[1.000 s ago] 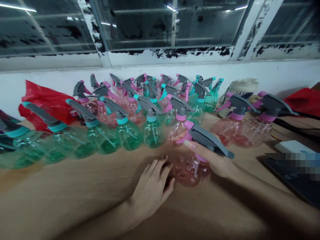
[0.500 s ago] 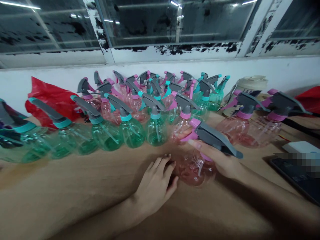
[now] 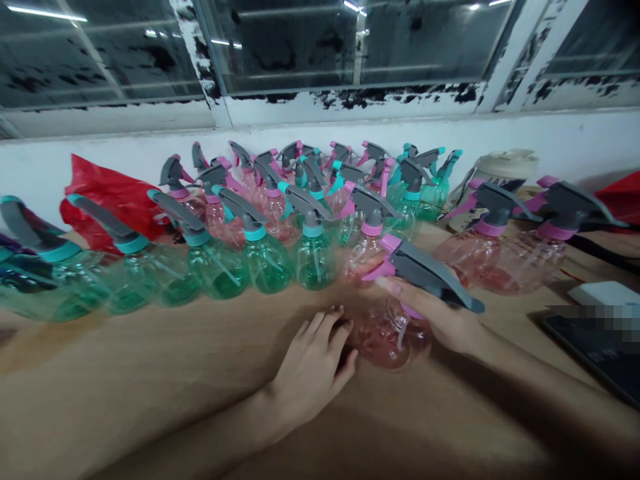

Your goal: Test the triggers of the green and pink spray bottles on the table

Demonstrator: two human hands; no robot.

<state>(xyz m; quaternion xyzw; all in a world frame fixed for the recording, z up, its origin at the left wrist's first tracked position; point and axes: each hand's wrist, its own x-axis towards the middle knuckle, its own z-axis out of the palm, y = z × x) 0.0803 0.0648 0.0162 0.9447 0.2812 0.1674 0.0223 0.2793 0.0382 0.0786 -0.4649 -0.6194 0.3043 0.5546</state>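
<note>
My right hand (image 3: pixel 435 307) is closed around the neck of a pink spray bottle (image 3: pixel 387 337) with a grey and pink trigger head. The bottle leans a little on the tabletop, and part of its neck is hidden by my fingers. Just left of it, my left hand (image 3: pixel 315 373) rests on the table with its fingers loosely bent and apart, holding nothing. Behind my hands runs a front row of green spray bottles (image 3: pixel 267 263) with turquoise collars. Two more pink spray bottles (image 3: pixel 467 250) stand to the right of the held one.
Several pink and green spray bottles crowd further back against the white wall (image 3: pixel 125 150). A red plastic bag (image 3: pixel 107 200) lies at the left. On the right are a pale container (image 3: pixel 505 167), a white box (image 3: pixel 605 297) and a dark phone (image 3: pixel 590 350) on the wooden table (image 3: pixel 175 387).
The view has shifted very slightly. Both hands and the held spray bottle stay in nearly the same place.
</note>
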